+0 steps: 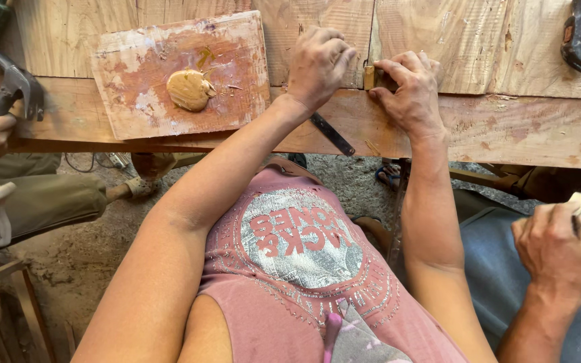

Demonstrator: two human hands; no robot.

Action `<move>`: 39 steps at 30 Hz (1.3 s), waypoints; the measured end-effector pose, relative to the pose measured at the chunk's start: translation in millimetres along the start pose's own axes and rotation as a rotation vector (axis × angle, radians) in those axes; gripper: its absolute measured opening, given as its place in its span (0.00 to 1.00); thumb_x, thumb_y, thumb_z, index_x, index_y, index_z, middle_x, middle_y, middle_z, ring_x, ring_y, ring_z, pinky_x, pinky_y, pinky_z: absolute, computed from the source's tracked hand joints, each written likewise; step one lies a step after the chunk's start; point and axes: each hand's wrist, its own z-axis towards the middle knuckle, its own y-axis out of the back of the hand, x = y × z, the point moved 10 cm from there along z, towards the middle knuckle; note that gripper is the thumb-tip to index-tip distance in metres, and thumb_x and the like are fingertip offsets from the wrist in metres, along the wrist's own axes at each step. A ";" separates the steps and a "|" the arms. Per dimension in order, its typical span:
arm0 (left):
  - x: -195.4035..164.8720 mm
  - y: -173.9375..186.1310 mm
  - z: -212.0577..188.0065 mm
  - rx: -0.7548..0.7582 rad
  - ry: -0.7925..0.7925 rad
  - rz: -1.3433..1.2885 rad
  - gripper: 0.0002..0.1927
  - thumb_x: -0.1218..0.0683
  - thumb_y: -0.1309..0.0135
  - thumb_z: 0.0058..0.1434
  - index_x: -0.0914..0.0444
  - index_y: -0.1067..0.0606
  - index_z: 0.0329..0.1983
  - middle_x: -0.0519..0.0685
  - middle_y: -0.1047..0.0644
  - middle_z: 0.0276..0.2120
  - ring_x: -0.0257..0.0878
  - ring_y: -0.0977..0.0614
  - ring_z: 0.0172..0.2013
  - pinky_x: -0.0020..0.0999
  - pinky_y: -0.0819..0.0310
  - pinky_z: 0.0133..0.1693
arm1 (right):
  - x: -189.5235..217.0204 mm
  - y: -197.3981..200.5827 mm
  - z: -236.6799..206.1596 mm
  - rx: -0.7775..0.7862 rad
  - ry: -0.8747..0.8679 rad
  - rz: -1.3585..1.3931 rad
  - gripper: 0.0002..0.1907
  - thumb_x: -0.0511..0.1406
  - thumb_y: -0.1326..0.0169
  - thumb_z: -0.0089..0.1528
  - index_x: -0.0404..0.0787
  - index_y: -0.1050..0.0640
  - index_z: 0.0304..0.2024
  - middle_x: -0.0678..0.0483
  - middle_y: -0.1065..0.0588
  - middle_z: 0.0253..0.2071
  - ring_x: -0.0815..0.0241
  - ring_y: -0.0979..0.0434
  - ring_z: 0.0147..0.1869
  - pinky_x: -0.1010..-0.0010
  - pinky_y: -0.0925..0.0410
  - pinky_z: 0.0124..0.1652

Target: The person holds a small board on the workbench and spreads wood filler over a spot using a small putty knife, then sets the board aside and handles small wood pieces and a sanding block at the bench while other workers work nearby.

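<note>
Pink shirt [290,269] fills the near view. Past it, two arms reach to the wood surface [506,128]. Right hand [408,91] pinches a small wood block [369,77] at a crack between planks. Left hand [317,64] is curled shut beside it, knuckles on the wood; I cannot tell if it holds anything. The block sits partly in the crack, not yet flush. Far left lies a board [136,101] with a putty blob [189,89]. Other people's hands show at both sides.
</note>
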 end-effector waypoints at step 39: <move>-96.9 3.2 -8.5 0.254 -0.101 -0.567 0.06 0.60 0.33 0.57 0.62 0.17 0.38 0.47 0.18 0.32 0.39 0.18 0.35 0.33 0.22 0.38 | 32.4 63.7 -72.2 -0.508 -0.137 0.532 0.13 0.25 0.35 0.66 0.34 0.23 0.51 0.47 0.24 0.48 0.54 0.23 0.51 0.66 0.28 0.53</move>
